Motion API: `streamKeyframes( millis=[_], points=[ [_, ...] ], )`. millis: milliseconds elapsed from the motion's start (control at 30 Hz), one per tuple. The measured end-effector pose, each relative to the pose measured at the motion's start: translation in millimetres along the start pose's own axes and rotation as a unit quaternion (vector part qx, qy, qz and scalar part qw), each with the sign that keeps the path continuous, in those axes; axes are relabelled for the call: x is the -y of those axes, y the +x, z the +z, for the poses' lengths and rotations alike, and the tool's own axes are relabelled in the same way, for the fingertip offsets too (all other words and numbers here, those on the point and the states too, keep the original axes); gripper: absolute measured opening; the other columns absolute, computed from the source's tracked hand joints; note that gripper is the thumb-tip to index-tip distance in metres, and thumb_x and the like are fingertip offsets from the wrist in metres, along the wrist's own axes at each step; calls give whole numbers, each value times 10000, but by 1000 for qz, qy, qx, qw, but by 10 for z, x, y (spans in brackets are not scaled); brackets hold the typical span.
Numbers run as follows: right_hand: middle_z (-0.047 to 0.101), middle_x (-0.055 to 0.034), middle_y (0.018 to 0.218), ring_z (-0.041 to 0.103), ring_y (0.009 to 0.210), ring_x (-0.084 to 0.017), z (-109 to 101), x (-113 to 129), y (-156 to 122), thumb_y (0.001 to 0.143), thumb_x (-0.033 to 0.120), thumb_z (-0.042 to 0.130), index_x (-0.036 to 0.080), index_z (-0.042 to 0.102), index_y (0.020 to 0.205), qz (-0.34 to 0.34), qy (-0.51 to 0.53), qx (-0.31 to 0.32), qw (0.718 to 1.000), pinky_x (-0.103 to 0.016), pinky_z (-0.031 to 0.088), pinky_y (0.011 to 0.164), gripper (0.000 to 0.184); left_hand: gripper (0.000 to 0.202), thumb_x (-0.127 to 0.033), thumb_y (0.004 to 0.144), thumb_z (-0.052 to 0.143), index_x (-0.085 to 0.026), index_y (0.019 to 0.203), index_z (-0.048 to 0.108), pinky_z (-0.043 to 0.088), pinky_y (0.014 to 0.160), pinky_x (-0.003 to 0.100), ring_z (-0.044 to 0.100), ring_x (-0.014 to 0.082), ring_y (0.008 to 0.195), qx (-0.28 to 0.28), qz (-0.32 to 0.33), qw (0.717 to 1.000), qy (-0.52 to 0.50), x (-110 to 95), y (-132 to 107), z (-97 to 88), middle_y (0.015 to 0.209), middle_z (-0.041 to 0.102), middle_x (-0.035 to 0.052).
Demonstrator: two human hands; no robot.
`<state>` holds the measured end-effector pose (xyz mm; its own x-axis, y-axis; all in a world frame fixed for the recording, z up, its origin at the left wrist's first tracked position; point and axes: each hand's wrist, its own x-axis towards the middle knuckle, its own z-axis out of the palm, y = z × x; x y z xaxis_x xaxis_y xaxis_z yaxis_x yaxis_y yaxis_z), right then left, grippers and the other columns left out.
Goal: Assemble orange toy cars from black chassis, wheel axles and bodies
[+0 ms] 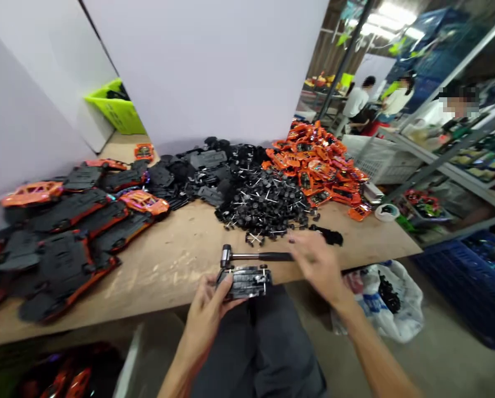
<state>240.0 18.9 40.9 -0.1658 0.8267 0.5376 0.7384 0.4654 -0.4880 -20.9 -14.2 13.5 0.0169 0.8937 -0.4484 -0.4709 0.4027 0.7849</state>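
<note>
My left hand [208, 309] is closed round a black toy car chassis [244, 281], held at the front edge of the wooden table [176, 260]. A small hammer [251, 256] with a black handle lies on the table just beyond the chassis. My right hand [316, 260] hovers over the hammer's handle end, motion-blurred, fingers spread. A heap of black wheel-and-axle sets [264, 204] lies right behind the hammer.
Upturned orange toy cars [64, 237] cover the table's left. Black chassis parts [193, 166] lie at the back, orange car bodies [317, 166] at the right. A white bag [384, 298] sits on the floor, a blue crate [471, 276] beyond. Other people stand far right.
</note>
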Motion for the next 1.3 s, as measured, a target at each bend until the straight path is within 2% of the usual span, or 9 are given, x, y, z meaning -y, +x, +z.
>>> streamKeyframes(
  millis=[133,233,467,600,767,900,1067,1200,1300],
  points=[
    [747,-121,1263,693,1194,-294,-627,-1159,-72,1019,469,570,223,707,1223,128,-115,-33,985,-477,544,1050,348,578,-543,625,935,-187,945,611,674,765,406,700,228,928,-18,5,999,43,147,82,62,965,669,10],
    [750,-155,1212,734,1032,-284,-783,-1775,57,1041,435,477,189,674,1286,140,-138,-51,979,-449,597,906,399,627,-575,561,951,-201,887,568,680,740,436,663,222,902,-17,20,998,49,249,177,179,914,618,-11],
    [635,-131,1477,470,1438,-356,-662,-2261,899,889,165,617,255,749,1164,69,-166,47,983,-580,340,1150,317,656,-631,546,937,-203,875,565,688,731,447,607,221,928,-33,59,996,66,347,333,293,916,571,-6],
    [792,-125,1155,661,1196,-315,-806,-2357,1022,906,197,605,229,754,1032,71,-154,105,980,-474,443,1039,198,681,-628,503,955,-191,877,589,685,732,421,609,214,909,-60,59,994,63,312,384,208,916,561,0],
    [809,-72,941,730,806,-224,-1112,-2409,619,977,382,536,204,749,1013,154,-137,110,972,-314,546,750,279,697,-613,481,969,-195,897,598,687,748,410,618,224,945,-76,58,994,62,237,432,163,956,559,7],
    [798,-82,842,728,772,-249,-1086,-2370,213,988,435,482,201,758,907,222,-155,63,961,-349,576,708,371,647,-593,538,961,-205,893,584,688,761,402,632,213,931,-53,72,994,66,232,427,137,945,574,-5],
    [776,-182,1092,728,1007,-341,-1036,-2242,47,869,578,659,163,744,1047,235,-171,18,957,-473,575,904,460,595,-552,586,953,-220,917,586,683,773,393,665,212,911,-35,64,994,77,197,276,119,917,606,-19],
    [747,-209,1127,676,1113,-413,-1057,-1868,134,806,662,713,152,737,1038,208,-143,17,967,-575,509,1016,561,565,-554,638,924,-213,919,571,674,786,401,682,217,937,-44,47,995,78,102,79,40,937,641,-3],
    [729,-147,1238,685,1131,-368,-738,-1188,140,862,656,691,213,696,1219,165,-71,31,983,-535,532,1028,568,526,-540,690,900,-202,916,567,665,808,409,691,206,919,-69,45,994,72,49,-28,-98,939,654,3]
  ],
)
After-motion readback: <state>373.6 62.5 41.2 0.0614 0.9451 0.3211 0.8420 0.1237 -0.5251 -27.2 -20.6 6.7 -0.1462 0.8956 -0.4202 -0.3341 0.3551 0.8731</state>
